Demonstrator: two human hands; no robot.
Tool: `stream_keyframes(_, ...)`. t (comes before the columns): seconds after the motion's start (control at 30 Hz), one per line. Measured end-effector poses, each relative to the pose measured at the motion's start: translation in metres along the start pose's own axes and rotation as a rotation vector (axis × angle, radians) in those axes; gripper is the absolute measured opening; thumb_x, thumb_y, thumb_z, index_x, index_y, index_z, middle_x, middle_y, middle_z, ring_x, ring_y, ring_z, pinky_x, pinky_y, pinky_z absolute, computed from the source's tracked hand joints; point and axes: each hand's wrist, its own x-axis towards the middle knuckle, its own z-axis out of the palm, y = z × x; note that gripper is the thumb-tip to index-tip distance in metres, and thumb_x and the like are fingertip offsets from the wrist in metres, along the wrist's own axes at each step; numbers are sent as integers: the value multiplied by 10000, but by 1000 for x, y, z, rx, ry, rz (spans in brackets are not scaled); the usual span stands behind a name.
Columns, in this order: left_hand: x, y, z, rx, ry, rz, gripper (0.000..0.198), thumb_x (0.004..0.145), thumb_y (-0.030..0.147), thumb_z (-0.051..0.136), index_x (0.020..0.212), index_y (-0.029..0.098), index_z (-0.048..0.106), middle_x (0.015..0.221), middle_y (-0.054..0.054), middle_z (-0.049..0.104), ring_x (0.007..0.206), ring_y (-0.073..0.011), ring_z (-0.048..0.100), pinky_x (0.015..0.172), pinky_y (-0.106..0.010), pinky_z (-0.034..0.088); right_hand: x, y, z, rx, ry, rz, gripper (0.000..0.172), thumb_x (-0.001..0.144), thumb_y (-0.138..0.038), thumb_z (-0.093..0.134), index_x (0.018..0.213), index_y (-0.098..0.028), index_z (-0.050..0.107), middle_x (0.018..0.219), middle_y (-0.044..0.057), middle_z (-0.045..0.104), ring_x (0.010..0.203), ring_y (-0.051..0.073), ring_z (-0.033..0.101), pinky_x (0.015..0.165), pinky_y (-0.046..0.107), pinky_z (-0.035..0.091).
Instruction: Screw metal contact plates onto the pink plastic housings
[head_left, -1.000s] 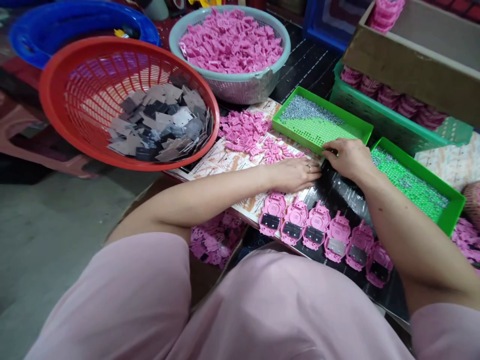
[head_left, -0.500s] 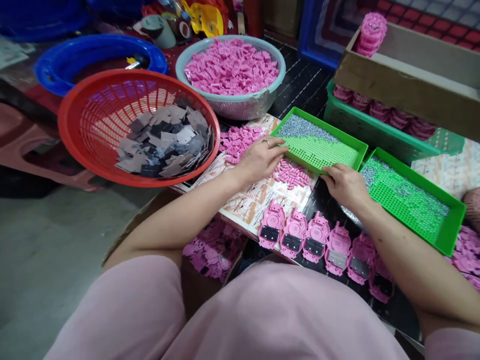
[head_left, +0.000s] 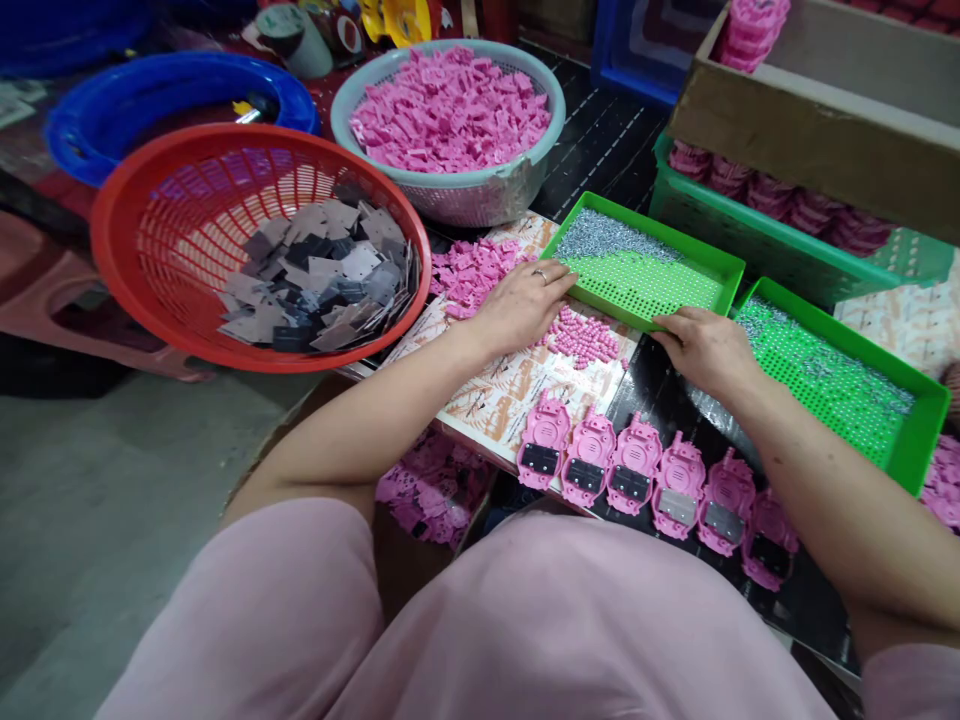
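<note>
A green mesh-bottomed tray [head_left: 660, 283] lies on the table with small metal screws [head_left: 609, 238] heaped along its far side. My left hand [head_left: 526, 302], with a ring on one finger, has its fingers closed over the tray's near left edge. At the near right corner, my right hand [head_left: 709, 345] pinches the rim between thumb and fingers. Small pink pieces [head_left: 581, 338] lie on the patterned board below the tray. Closer to me is a row of several pink toy casings [head_left: 634, 462] with black or grey plates screwed on.
A red basket [head_left: 112, 240] of grey and black plates stands left. Behind it are a blue ring-shaped tub [head_left: 71, 125] and a pale basin [head_left: 551, 120] of pink parts. Another green tray [head_left: 832, 400] with screws lies right; a cardboard box [head_left: 787, 130] rests on a green crate [head_left: 750, 240].
The whole view has shifted slightly. Both hands stay on the same tray edges, and the tray keeps its place relative to the things around it.
</note>
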Motion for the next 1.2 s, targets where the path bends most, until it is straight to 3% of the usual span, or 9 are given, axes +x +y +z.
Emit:
stream_keyframes(0.23, -30, 8, -5, -16, 16, 40, 432, 918, 174, 460, 1332, 62, 510, 1353, -153, 552, 1296, -259, 480, 1108, -456, 397, -17, -7, -4, 42, -49, -87, 357, 932, -307, 421, 1145, -180, 679, 968, 94, 698, 880, 222, 649, 633, 315, 432)
stream_keyframes(0.43, -39, 11, -5, 46, 9, 34, 447, 914, 193, 480, 1345, 75, 498, 1394, -148, 518, 1310, -281, 465, 1107, -470, 379, -24, -5, -4, 95, -28, -95, 360, 928, -316, 426, 1152, -184, 675, 956, 91, 708, 870, 225, 661, 678, 333, 481)
stream_keyframes(0.53, -36, 18, -7, 109, 152, 9, 385, 913, 200, 497, 1287, 135, 559, 1366, -129, 543, 1263, -285, 500, 1052, -492, 407, -21, -1, -5, 116, 7, -62, 343, 922, -317, 436, 1114, -186, 688, 977, 87, 714, 903, 222, 662, 733, 335, 498)
stream_keyframes(0.63, -28, 33, -7, 128, 263, 113, 282, 937, 222, 478, 1153, 163, 650, 1120, -91, 670, 1023, -216, 622, 853, -357, 503, -13, 2, -6, 139, 21, -34, 289, 891, -301, 483, 1056, -218, 706, 988, 58, 722, 889, 204, 662, 755, 327, 499)
stream_keyframes(0.73, -14, 54, 0, 112, 141, 242, 254, 947, 227, 465, 1061, 182, 687, 899, -53, 698, 796, -162, 649, 666, -271, 482, -5, 5, -9, 159, 31, -6, 263, 855, -287, 525, 1024, -226, 717, 998, 49, 728, 867, 198, 660, 761, 327, 494)
stream_keyframes(0.9, 16, 89, 14, 133, -123, 185, 271, 944, 221, 463, 1129, 222, 662, 845, -63, 715, 751, -194, 673, 576, -279, 406, 3, 12, -15, 196, 17, 72, 238, 807, -269, 585, 987, -227, 736, 953, 43, 742, 833, 199, 661, 768, 322, 481)
stream_keyframes(1.07, 37, 109, 18, 166, -235, 139, 309, 935, 130, 411, 1119, 175, 655, 841, -120, 715, 797, -246, 683, 596, -309, 395, 5, 17, -13, 146, 16, 98, 242, 819, -279, 571, 988, -221, 734, 966, 42, 742, 873, 213, 662, 779, 324, 473)
stream_keyframes(1.2, 43, 113, 20, 169, -252, 92, 315, 929, 109, 394, 1116, 164, 640, 873, -135, 718, 829, -269, 685, 612, -319, 408, 4, 16, -10, 119, 10, 99, 256, 836, -298, 546, 1004, -232, 728, 1011, 42, 729, 905, 221, 643, 752, 323, 452)
